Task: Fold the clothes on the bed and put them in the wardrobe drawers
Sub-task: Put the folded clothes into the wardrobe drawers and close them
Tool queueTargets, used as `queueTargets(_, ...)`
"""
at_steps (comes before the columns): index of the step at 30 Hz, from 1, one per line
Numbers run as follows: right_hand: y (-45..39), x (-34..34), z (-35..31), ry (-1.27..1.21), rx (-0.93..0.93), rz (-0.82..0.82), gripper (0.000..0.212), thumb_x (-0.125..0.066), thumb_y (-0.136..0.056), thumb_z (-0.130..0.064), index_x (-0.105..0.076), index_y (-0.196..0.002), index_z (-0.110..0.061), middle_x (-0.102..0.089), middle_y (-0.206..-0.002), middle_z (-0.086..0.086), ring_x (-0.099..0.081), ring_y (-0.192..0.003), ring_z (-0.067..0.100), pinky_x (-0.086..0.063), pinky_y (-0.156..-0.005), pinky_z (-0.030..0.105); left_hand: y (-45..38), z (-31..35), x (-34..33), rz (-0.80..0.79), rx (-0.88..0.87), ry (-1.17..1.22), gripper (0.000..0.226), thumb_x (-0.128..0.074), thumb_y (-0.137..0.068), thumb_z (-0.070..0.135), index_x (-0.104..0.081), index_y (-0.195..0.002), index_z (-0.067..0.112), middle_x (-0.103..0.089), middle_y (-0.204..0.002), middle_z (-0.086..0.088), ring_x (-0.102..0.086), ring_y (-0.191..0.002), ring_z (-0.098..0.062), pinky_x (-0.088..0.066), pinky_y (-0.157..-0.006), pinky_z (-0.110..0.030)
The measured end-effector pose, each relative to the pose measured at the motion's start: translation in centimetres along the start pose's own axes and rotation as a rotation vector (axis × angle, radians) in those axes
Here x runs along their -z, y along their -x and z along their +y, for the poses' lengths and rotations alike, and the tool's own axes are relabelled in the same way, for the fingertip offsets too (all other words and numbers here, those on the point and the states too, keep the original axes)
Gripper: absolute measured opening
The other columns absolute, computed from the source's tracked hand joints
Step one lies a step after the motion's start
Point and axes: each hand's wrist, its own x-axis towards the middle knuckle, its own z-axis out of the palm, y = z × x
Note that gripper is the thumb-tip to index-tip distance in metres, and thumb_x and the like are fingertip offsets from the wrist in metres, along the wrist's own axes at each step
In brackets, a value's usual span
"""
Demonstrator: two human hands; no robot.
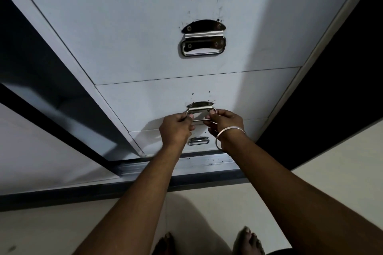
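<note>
Between both sets of fingers, middle drawer's metal pull handle (200, 112), left hand (176, 130) and right hand (224, 124) curled around its bar, bottom drawer handle (198, 141) just below.

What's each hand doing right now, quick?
Left hand: grips the middle drawer's metal handle.
Right hand: grips the same handle on its other side.

Three white wardrobe drawers, stacked, all flush shut: top drawer (145, 33), middle drawer (145, 101), bottom drawer (157, 141). Each carries a metal drop handle at centre.
</note>
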Motion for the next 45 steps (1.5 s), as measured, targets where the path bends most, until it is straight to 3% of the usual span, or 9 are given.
queueTargets(7, 0.4, 0.4, -0.1, 0.128, 0.033, 0.078, 0.016, -0.070, -0.088, -0.004, -0.068, -0.072, -0.007, -0.070, -0.072, 0.016, -0.071, -0.068, 0.030, -0.060, -0.071, 0.037, 0.2, 0.0, 0.7, -0.030, -0.035, -0.147, 0.022, -0.074, -0.087, 0.020, -0.069, -0.066, 0.022, -0.069, -0.061, 0.001, -0.072, -0.063, -0.014, -0.060, -0.083, -0.037)
queueTargets(13, 2.2, 1.5, 0.0, 0.206, 0.005, 0.051, 0.003, -0.071, -0.086, -0.002, -0.071, -0.083, -0.002, -0.072, -0.076, 0.019, -0.073, -0.068, 0.029, -0.061, -0.068, 0.036, 2.3, 0.1, 1.4, -0.060, -0.027, -0.205, 0.011, -0.072, -0.090, 0.015, -0.073, -0.085, 0.005, -0.070, -0.069, -0.005, -0.070, -0.057, -0.006, -0.055, -0.057, -0.016)
queueTargets(18, 5.6, 3.4, 1.9, 0.356, -0.035, 0.082, 0.011, -0.070, -0.082, 0.005, -0.070, -0.072, 0.001, -0.070, -0.069, 0.021, -0.070, -0.056, 0.033, -0.061, -0.058, 0.039, 6.0, -1.6, 2.4, -0.140, -0.006, -0.375, 0.012, -0.075, -0.087, 0.015, -0.074, -0.078, 0.006, -0.074, -0.069, -0.008, -0.072, -0.060, -0.015, -0.061, -0.071, -0.032)
queueTargets(23, 10.6, 6.0, 3.8, 0.452, -0.037, 0.121, 0.009, -0.071, -0.082, 0.002, -0.073, -0.073, -0.001, -0.062, -0.046, 0.003, -0.067, -0.045, 0.019, -0.056, -0.048, 0.025, 10.9, -2.4, 4.0, -0.213, -0.044, -0.572, 0.021, -0.076, -0.085, 0.021, -0.074, -0.068, 0.010, -0.072, -0.062, -0.004, -0.071, -0.058, -0.013, -0.059, -0.071, -0.026)
queueTargets(29, 16.0, 8.7, 4.8, 0.900, -0.016, 0.101, 0.014, -0.069, -0.080, -0.020, -0.078, -0.088, -0.013, -0.075, -0.091, 0.008, -0.068, -0.092, 0.030, -0.055, -0.084, 0.031, 17.5, -3.1, 5.4, -0.278, 0.011, -0.601, 0.032, -0.072, -0.089, 0.018, -0.063, -0.060, 0.011, -0.066, -0.056, 0.000, -0.059, -0.041, 0.001, -0.044, -0.045, -0.014)
queueTargets(35, 19.1, 10.6, 5.9, 0.691, -0.130, -0.017, 0.006, -0.063, -0.089, -0.007, -0.069, -0.091, -0.009, -0.068, -0.078, 0.009, -0.069, -0.060, 0.014, -0.060, -0.065, 0.028, 22.2, -1.9, 8.1, -0.415, 0.081, -0.643, 0.017, -0.060, -0.093, 0.012, -0.070, -0.085, 0.001, -0.074, -0.080, -0.017, -0.074, -0.069, -0.025, -0.060, -0.068, -0.034)
queueTargets(38, 19.4, 10.7, 6.2, 0.673, -0.123, -0.030, 0.018, -0.067, -0.086, -0.006, -0.069, -0.103, -0.003, -0.067, -0.080, 0.007, -0.068, -0.073, 0.021, -0.061, -0.073, 0.034, 24.2, -0.1, 9.9, -0.328, -0.253, -0.777, 0.019, -0.059, -0.091, 0.014, -0.074, -0.083, 0.006, -0.074, -0.080, -0.012, -0.071, -0.069, -0.023, -0.059, -0.070, -0.032)
queueTargets(42, 18.8, 10.5, 6.6, 0.892, -0.080, 0.022, 0.022, -0.087, -0.062, -0.015, -0.074, -0.080, -0.015, -0.074, -0.087, 0.004, -0.071, -0.081, 0.027, -0.060, -0.079, 0.039, 24.8, 2.0, 12.1, -0.055, -0.798, -0.820, 0.025, -0.063, -0.088, 0.019, -0.072, -0.110, 0.011, -0.070, -0.107, -0.008, -0.065, -0.097, -0.027, -0.054, -0.086, -0.040)
queueTargets(45, 20.3, 10.3, 5.5, 0.881, -0.037, 0.000, 0.014, -0.079, -0.075, -0.022, -0.077, -0.082, -0.011, -0.073, -0.076, 0.005, -0.071, -0.071, 0.025, -0.061, -0.076, 0.036, 23.3, 2.9, 13.2, -0.003, -0.751, -1.010, 0.040, -0.055, -0.098, 0.029, -0.057, -0.136, 0.017, -0.058, -0.137, -0.003, -0.049, -0.130, -0.026, -0.034, -0.110, -0.048)
